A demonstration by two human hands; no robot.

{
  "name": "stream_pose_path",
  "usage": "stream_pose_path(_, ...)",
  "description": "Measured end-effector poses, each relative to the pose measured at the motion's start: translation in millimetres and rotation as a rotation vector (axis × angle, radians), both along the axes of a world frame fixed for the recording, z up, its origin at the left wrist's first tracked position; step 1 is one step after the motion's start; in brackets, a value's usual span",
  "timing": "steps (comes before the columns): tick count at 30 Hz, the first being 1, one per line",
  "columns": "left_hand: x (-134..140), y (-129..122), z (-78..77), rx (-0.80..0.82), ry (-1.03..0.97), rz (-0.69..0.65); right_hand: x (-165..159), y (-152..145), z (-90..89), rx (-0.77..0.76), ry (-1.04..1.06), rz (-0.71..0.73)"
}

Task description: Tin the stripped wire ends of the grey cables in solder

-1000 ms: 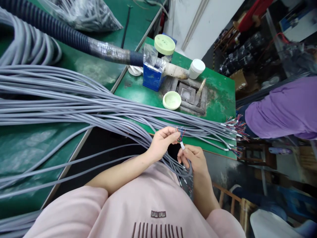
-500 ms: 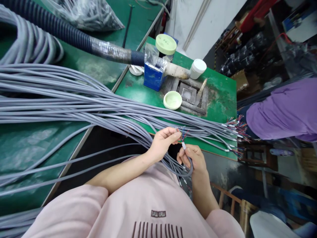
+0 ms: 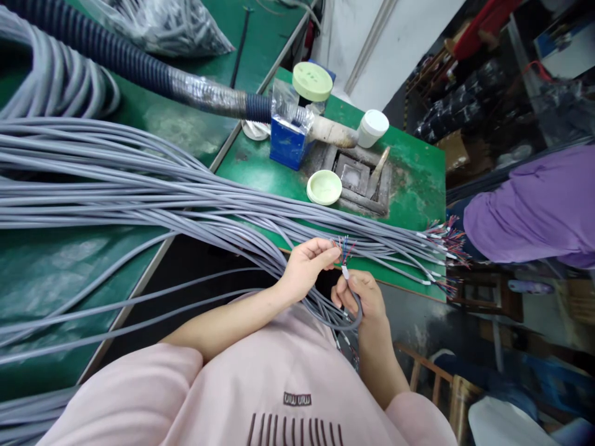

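Observation:
My right hand (image 3: 360, 294) is closed around a grey cable (image 3: 357, 313) just below its white-wrapped end (image 3: 344, 272). Thin coloured wires (image 3: 344, 249), blue and red among them, fan upward out of that end. My left hand (image 3: 312, 263) pinches at the wires' left side, thumb against fingers, with a few strands at its fingertips. Behind both hands, a thick bundle of grey cables (image 3: 223, 195) runs across the tables, and its stripped ends (image 3: 449, 244) show coloured wires at the right edge. More cable ends hang below my hands, in front of the pink shirt.
A soot-marked square pot (image 3: 356, 175) is set in the green table, a scraper (image 3: 379, 173) resting on it. Around it are a pale green dish (image 3: 324, 188), a white tub (image 3: 372, 128) and a hose nozzle (image 3: 332, 131) on a blue box (image 3: 287, 142). A person in purple (image 3: 534, 207) is at right.
The coloured wires above the cable end are spread slightly wider. Both hands have stayed almost in place.

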State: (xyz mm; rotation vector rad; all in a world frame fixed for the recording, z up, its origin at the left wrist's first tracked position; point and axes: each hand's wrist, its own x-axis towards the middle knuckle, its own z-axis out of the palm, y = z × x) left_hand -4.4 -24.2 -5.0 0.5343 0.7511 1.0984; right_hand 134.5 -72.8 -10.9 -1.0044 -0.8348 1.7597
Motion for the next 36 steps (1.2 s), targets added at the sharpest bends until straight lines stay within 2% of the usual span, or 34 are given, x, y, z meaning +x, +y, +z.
stream_pose_path(8, -2.5, 0.7, 9.3, 0.063, 0.021, 0.018, -0.1, -0.1, 0.3, -0.017, 0.025, 0.011)
stream_pose_path(16, -1.7, 2.4, 5.9, -0.010, -0.013, -0.015, -1.6, 2.4, 0.8, -0.002, 0.069, 0.025)
stream_pose_path(27, -4.1, 4.6, 5.5, -0.015, -0.033, -0.018, -2.6, 5.3, -2.1, -0.035, 0.005, 0.016)
stream_pose_path(36, -3.0, 5.8, 0.4, -0.019, -0.021, -0.016, -1.6, 7.8, -4.4, 0.007, 0.086, 0.015)
